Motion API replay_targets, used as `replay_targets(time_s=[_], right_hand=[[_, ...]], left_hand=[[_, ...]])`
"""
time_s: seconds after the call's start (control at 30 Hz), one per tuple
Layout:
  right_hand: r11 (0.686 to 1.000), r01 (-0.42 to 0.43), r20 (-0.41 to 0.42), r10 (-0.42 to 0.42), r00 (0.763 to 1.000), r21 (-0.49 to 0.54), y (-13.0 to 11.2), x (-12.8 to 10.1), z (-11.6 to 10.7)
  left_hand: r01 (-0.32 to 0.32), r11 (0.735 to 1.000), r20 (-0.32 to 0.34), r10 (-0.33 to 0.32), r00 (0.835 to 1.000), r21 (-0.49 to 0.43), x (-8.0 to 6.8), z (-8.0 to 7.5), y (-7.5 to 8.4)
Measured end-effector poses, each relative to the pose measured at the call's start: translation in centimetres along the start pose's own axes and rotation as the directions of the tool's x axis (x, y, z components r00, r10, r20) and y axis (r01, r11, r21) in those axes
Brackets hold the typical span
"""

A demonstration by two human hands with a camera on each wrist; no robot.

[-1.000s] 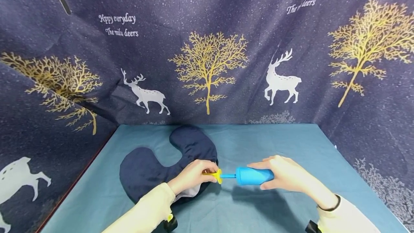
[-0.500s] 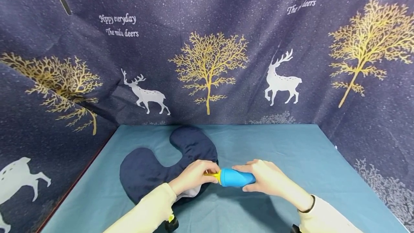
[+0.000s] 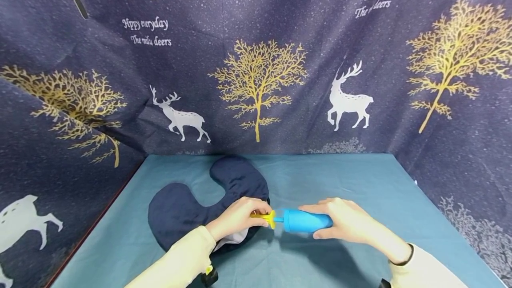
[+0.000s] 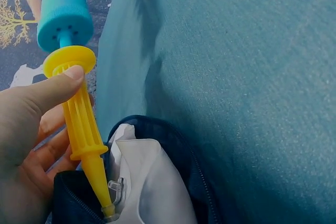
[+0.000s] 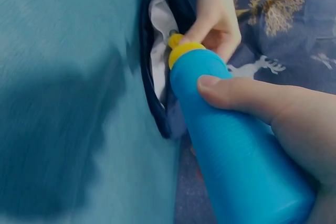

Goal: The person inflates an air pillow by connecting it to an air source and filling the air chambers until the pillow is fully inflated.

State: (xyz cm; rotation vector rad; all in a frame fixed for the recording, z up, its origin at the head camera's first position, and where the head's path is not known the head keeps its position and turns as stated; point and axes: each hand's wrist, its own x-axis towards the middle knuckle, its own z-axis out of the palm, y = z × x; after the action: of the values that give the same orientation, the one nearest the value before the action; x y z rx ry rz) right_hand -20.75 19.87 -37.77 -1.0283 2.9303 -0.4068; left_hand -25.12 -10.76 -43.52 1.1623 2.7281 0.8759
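A hand air pump with a blue barrel (image 3: 307,221) and a yellow nozzle end (image 4: 83,116) spans the two hands. My left hand (image 3: 245,213) pinches the yellow part between thumb and fingers. Around the blue barrel curls my right hand (image 3: 347,220), thumb along its top in the right wrist view. A short blue rod shows between barrel and yellow flange. In the left wrist view the yellow tip meets a clear valve (image 4: 108,211) on a white inner bladder (image 4: 157,177). That bladder shows through the unzipped opening of a navy U-shaped neck pillow (image 3: 178,212).
A blue-green cloth (image 3: 332,177) covers the table under the pillow. Dark curtains (image 3: 280,21) printed with deer and trees stand behind and at both sides. Small black devices sit at both wrists.
My right hand slid the blue barrel left against the yellow flange, then drew it partway back right, baring the rod again. The left hand and pillow stayed nearly still.
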Motion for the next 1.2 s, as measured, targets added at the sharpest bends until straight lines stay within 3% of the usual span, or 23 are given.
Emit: replay_targets(time_s=[0.13,0.4,0.6,0.93,1.2], right_hand=[[1.000,0.011,-0.005,-0.011,1.000,-0.001,0.9,-1.1,-0.9],[0.989,0.146,-0.023,-0.146,0.989,-0.017,3.2,-3.2,-2.8],[0.981,0.192,-0.054,-0.192,0.980,-0.013,4.2,-4.3,-4.2],[0.984,0.176,-0.031,-0.176,0.984,0.025,5.4,-5.8,-6.0],[0.986,0.164,-0.048,-0.164,0.985,-0.001,5.0,-5.2,-5.5]], left_hand=[[-0.001,1.000,0.006,0.001,1.000,-0.003,0.0,-0.2,0.0],[-0.013,1.000,0.004,0.013,1.000,-0.017,-0.1,-0.2,-0.1],[-0.025,0.999,-0.004,0.025,1.000,-0.034,-0.1,-0.5,-0.2],[-0.033,0.998,-0.015,0.033,0.999,-0.044,-0.2,-0.7,-0.4],[-0.022,0.999,-0.013,0.022,1.000,-0.042,0.1,-0.7,-0.1]])
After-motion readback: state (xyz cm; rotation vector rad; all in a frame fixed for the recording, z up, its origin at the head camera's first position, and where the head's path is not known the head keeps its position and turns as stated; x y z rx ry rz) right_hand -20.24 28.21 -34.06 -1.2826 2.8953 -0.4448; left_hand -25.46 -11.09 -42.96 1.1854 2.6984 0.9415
